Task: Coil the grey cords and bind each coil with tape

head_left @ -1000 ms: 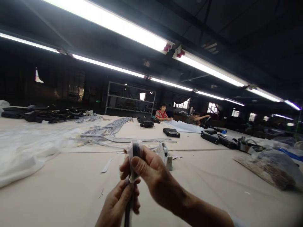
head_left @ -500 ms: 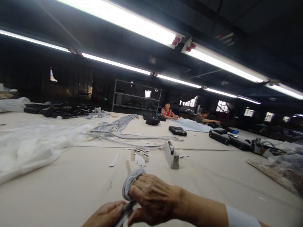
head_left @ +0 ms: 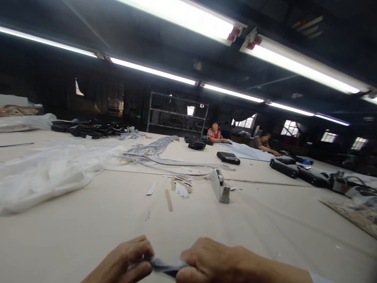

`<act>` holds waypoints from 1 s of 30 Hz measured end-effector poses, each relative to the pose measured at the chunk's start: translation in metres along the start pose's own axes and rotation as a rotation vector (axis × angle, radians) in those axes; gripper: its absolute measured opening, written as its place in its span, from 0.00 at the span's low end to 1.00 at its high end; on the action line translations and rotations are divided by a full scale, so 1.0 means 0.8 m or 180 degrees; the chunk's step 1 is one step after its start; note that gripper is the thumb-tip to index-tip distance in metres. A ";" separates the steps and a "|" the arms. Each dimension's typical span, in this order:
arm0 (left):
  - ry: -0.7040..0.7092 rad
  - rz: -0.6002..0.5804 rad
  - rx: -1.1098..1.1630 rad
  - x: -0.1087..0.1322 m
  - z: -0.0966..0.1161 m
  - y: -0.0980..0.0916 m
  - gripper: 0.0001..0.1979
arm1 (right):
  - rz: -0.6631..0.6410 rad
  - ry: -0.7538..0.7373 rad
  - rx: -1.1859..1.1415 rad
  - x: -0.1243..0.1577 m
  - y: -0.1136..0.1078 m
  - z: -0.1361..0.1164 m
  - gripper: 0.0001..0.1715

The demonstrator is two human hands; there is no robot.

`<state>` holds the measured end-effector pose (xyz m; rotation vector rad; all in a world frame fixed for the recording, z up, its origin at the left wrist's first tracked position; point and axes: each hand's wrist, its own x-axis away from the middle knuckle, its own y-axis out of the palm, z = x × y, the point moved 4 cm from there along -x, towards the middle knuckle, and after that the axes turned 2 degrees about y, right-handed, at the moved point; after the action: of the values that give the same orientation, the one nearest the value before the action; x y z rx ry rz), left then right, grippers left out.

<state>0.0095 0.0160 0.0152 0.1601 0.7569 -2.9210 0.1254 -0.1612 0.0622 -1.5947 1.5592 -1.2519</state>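
Grey strap [head_left: 165, 265] pinched between left hand [head_left: 123, 262] and right hand [head_left: 215, 264], low over the pale worktable [head_left: 88, 232]; a tape dispenser [head_left: 220, 186] and paper scraps [head_left: 179, 188] lie farther back

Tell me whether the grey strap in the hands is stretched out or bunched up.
Bunched up. Only a short, crumpled bit of the grey fabric strap shows, pinched between the left hand and right hand.
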 end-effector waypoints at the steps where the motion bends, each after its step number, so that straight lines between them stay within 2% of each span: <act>1: -0.0067 -0.0090 0.0162 0.003 0.001 0.003 0.11 | -0.0084 0.0049 -0.0385 0.003 -0.001 -0.002 0.16; 3: -0.0287 -0.0351 0.0606 0.006 0.008 0.014 0.13 | -0.0304 0.0136 -0.0923 0.006 -0.001 -0.006 0.17; 6: -0.0407 -0.0691 0.1053 0.002 0.032 0.030 0.11 | -0.0493 0.0207 -0.1027 0.000 -0.002 -0.014 0.17; 8: -0.0427 -0.0824 0.1071 -0.007 0.046 0.034 0.10 | -0.0621 0.0170 -0.0970 -0.006 -0.001 -0.020 0.17; 10: -0.0386 -0.0900 0.0922 -0.014 0.049 0.029 0.10 | -0.0732 0.0149 -0.1048 -0.011 -0.001 -0.021 0.17; 13: -0.0113 -0.0792 0.0779 -0.014 0.037 0.004 0.15 | -0.0744 0.0323 -0.1460 -0.012 -0.007 -0.005 0.22; 16: -0.0081 -0.0690 0.0892 0.001 0.009 -0.014 0.21 | -0.0767 0.0475 -0.2104 -0.010 -0.015 0.019 0.31; 19: -0.0351 -0.0841 0.1330 0.013 -0.017 -0.004 0.21 | -0.0879 0.0461 -0.2632 -0.009 -0.020 0.031 0.32; 22: -0.0613 -0.0803 0.1980 0.009 -0.030 0.017 0.21 | -0.0915 0.0509 -0.2856 -0.013 -0.019 0.034 0.31; 26: -0.0614 -0.0773 0.2364 -0.010 -0.029 0.030 0.22 | -0.0973 0.0536 -0.3005 -0.019 -0.012 0.040 0.31; 30: -0.0513 -0.0782 0.2439 -0.018 -0.023 0.026 0.24 | -0.1040 0.0513 -0.2995 -0.020 0.000 0.054 0.33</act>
<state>0.0282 0.0084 -0.0083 -0.1133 -0.4201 -3.2332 0.1663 -0.1542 0.0412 -2.4382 2.2437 -0.8210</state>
